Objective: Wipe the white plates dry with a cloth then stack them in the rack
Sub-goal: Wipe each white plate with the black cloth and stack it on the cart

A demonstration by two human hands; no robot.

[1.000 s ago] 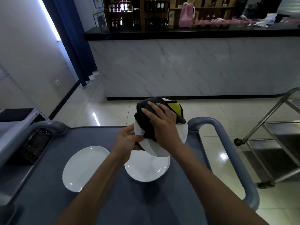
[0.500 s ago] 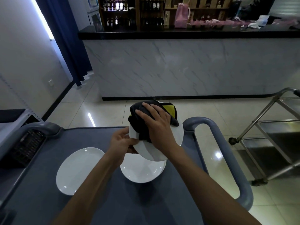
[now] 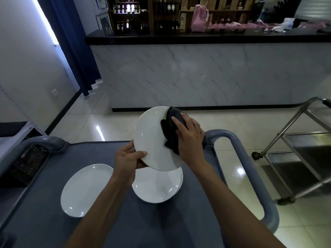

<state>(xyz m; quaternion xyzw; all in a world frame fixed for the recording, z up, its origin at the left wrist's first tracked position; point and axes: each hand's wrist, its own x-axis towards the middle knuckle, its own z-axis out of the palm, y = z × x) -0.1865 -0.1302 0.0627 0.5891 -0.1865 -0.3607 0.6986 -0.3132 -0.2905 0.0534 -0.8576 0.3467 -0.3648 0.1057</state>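
White plate (image 3: 152, 138) up in the air, tilted, above the grey cart surface (image 3: 197, 212). Left hand (image 3: 128, 159) pinching its lower-left rim, thumb on the face. Right hand (image 3: 189, 137) pressing a dark cloth (image 3: 170, 126) against the plate's right side, fingers spread over it. Second plate (image 3: 157, 187) lying flat directly below, third plate (image 3: 86, 188) flat just left of it. Steel trolley (image 3: 295, 149) parked off right.
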